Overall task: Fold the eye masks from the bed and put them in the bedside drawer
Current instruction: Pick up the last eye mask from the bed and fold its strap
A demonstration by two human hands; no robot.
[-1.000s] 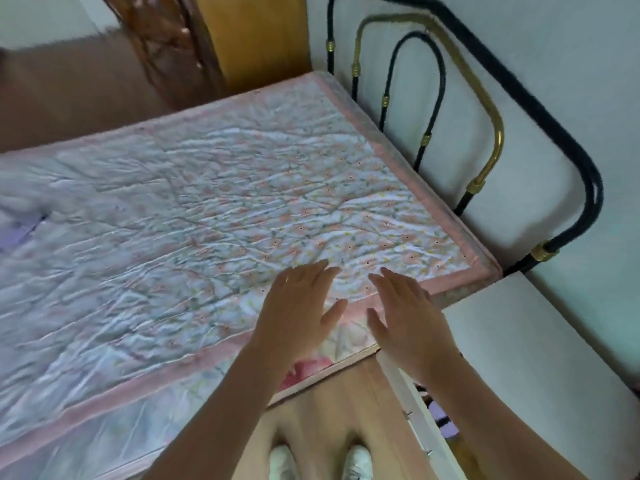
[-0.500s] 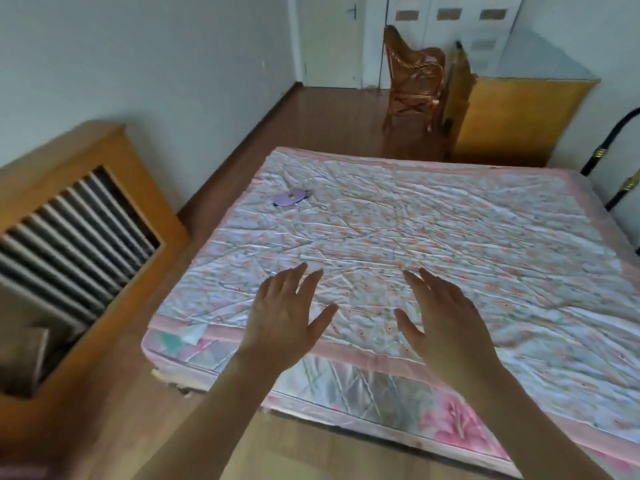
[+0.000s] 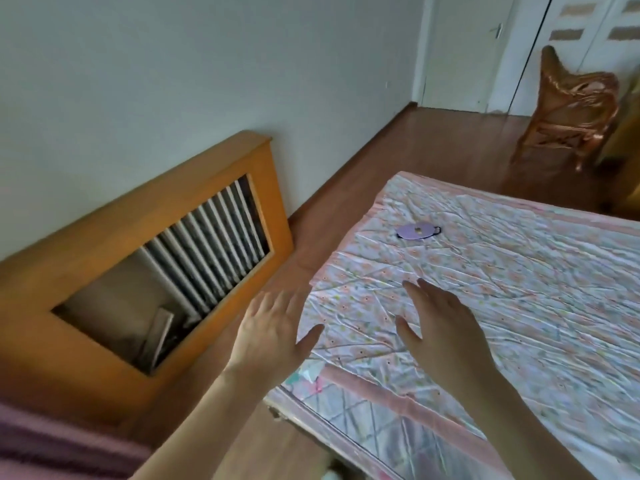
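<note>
Hands empty: your left hand (image 3: 273,332) and right hand (image 3: 446,327) hover with fingers spread over the bed (image 3: 519,289), reaching toward the purple eye mask (image 3: 415,231) lying flat at twelve o'clock, well apart.

A bed (image 3: 519,306) fills the lower right of the frame, covered by a wrinkled floral sheet (image 3: 502,271) with a pink border. One purple eye mask (image 3: 415,231) (with a dark strap showing at its ends) lies flat on the sheet near the bed's upper left corner, right of centre in the frame. The bed stands on a brown wooden floor (image 3: 398,147) that runs toward the upper right.
</note>
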